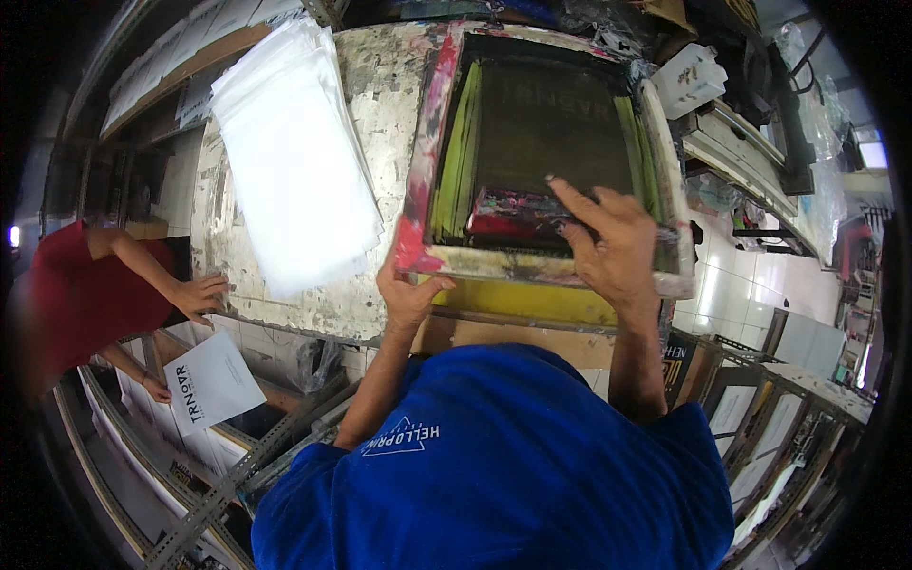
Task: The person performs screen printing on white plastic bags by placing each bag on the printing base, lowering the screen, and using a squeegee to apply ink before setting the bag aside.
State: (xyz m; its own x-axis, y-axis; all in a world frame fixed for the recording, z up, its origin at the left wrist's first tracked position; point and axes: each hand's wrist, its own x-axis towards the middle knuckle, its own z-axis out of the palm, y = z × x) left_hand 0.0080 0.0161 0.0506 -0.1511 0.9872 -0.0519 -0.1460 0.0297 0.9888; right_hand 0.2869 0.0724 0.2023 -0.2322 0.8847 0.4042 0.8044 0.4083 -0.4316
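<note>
A screen-printing frame (445, 142) with stained, paint-smeared edges lies before me on the worktable, its dark mesh (551, 123) bordered by yellow-green strips. My left hand (408, 299) grips the frame's near left corner, thumb along the front edge and the other fingers partly hidden. Inside the frame, at the near end of the mesh, rests a squeegee (508, 214) smeared with red and black. Over its right end is my right hand (613, 242), index finger stretched out above the mesh and thumb by the squeegee's near side. Whether it touches the squeegee I cannot tell.
A stack of white sheets or bags (299, 161) lies left of the frame on the stained tabletop (385, 85). At far left, a co-worker in red holds a printed white piece (214, 382) over a rack (204, 513). Another rack (798, 408) stands right; a white container (689, 81) sits beyond the frame.
</note>
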